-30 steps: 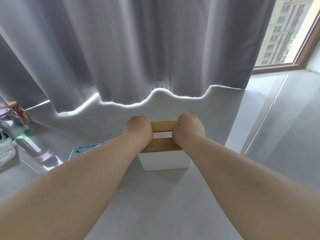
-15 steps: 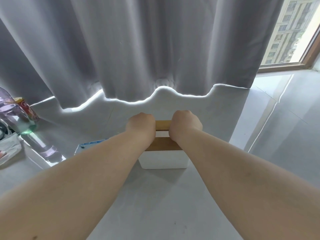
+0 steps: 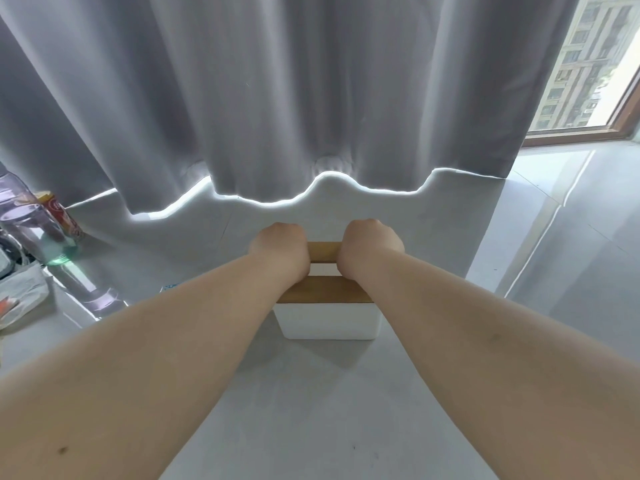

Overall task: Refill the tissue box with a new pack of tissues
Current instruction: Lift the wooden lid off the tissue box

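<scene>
A white tissue box [image 3: 327, 322] with a wooden lid [image 3: 323, 291] stands on the pale table in front of me. White shows in the lid's slot between my hands. My left hand [image 3: 280, 251] and my right hand [image 3: 370, 247] rest on top of the lid, fingers curled down over it, each covering one end. A blue-and-white tissue pack [image 3: 171, 287] lies to the left of the box, almost entirely hidden behind my left forearm.
A grey curtain [image 3: 311, 98] hangs just behind the box. At the far left stand a clear bottle [image 3: 27, 223], a red can [image 3: 64, 216] and a crumpled plastic bag [image 3: 20, 299]. The table's right edge [image 3: 485, 258] drops to a glossy floor.
My two hands have drawn slightly closer together on the lid. The view has tilted, so my left forearm now covers more of the tissue pack.
</scene>
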Tool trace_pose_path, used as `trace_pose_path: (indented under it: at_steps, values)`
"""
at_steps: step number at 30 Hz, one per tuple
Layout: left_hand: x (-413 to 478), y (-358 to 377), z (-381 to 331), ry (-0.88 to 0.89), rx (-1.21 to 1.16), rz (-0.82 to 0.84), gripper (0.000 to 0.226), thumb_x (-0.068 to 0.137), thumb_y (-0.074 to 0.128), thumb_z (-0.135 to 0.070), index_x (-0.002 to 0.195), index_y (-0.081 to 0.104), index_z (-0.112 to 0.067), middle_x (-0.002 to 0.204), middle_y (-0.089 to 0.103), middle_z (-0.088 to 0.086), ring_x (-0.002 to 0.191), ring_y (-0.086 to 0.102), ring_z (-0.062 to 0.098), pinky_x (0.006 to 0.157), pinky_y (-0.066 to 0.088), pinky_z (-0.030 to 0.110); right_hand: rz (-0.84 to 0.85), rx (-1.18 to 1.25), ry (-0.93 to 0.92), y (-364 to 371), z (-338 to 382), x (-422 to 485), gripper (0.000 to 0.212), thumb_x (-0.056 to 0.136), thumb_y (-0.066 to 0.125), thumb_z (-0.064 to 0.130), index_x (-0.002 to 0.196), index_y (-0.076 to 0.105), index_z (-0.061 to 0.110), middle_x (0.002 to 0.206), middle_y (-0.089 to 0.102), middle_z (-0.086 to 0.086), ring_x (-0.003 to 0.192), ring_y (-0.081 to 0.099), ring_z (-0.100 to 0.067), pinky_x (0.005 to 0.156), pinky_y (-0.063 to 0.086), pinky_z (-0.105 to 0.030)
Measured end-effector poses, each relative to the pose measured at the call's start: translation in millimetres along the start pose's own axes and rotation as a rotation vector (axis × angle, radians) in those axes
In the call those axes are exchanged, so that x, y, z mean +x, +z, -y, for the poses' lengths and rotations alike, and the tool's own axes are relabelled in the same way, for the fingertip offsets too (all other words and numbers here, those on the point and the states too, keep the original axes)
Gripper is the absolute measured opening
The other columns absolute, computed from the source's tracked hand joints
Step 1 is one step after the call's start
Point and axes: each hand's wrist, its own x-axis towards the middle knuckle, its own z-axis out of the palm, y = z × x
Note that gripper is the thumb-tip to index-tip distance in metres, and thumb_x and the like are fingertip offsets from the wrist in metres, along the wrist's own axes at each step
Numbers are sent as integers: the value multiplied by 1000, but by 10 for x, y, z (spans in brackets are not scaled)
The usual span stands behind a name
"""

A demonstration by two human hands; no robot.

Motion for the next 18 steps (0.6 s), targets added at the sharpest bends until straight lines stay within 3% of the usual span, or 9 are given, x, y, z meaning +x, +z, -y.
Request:
trace_pose_path:
  at_steps: [3, 4, 5, 7, 8, 10, 14, 16, 18]
  values:
    - [-46, -50, 40, 48, -92, 14, 17, 83, 61, -23, 74, 49, -14, 76, 53, 2, 65, 49, 17, 49, 33, 24, 53, -84, -47, -5, 29, 16, 11, 85, 54, 10, 89, 47, 17, 83, 43, -2, 84, 48, -24, 67, 42, -30]
    - [-68, -57, 83, 81, -169, 72, 23, 82, 64, -33, 86, 53, -14, 88, 58, 2, 80, 55, 20, 55, 36, 23, 57, -102, -52, -14, 32, 24, 10, 85, 54, 10, 88, 47, 16, 78, 42, -2, 83, 48, -23, 67, 41, -30]
    - [-91, -59, 137, 120, -248, 180, 50, 76, 69, -47, 110, 52, -14, 109, 57, 1, 102, 54, 22, 69, 41, 23, 57, -110, -50, -25, 27, 27, 9, 85, 53, 10, 86, 47, 15, 75, 40, -1, 82, 48, -23, 66, 41, -30]
    - [-195, -37, 278, 176, -322, 403, 122, 54, 75, -69, 148, 8, -31, 153, 18, 1, 138, 27, 22, 105, 33, 33, 51, -109, -56, -37, 22, 30, 7, 85, 53, 10, 84, 48, 14, 72, 40, -1, 79, 49, -23, 65, 41, -30]
    - [-248, -12, 345, 202, -309, 438, 136, 48, 78, -69, 146, -11, -38, 158, -5, -2, 143, 17, 22, 112, 25, 37, 52, -106, -64, -32, 18, 32, 6, 85, 53, 10, 86, 50, 14, 73, 40, -1, 79, 50, -23, 66, 42, -30]
    - [-317, 98, 464, 238, -274, 394, 141, 51, 83, -58, 142, -24, -42, 155, -24, -5, 143, 16, 23, 112, 26, 36, 79, -116, -76, -12, 28, 28, 16, 84, 53, 8, 99, 58, 13, 80, 46, -3, 85, 53, -25, 71, 46, -31]
    - [-448, 352, 434, 201, -487, 189, 136, 61, 83, -41, 142, -27, -39, 155, 13, -8, 132, 33, 19, 98, 34, 27, 117, -214, -191, 30, 57, 84, 42, 83, 56, 10, 124, 53, 19, 120, 53, -6, 121, 47, -30, 98, 43, -42]
    - [-540, 470, 347, 126, -666, 78, 138, 62, 84, -39, 140, -30, -39, 144, 34, -8, 123, 41, 16, 93, 34, 25, 78, -191, -329, 68, 66, 131, 41, 82, 60, 13, 120, 55, 28, 111, 56, 2, 105, 54, -23, 83, 46, -37]
    - [-628, 598, 252, 63, -852, -29, 138, 62, 84, -39, 139, -31, -40, 145, 35, -15, 123, 43, 12, 94, 33, 24, 59, -148, -441, 130, 100, 177, 40, 81, 60, 13, 117, 56, 31, 106, 60, 4, 95, 59, -21, 64, 42, -30]
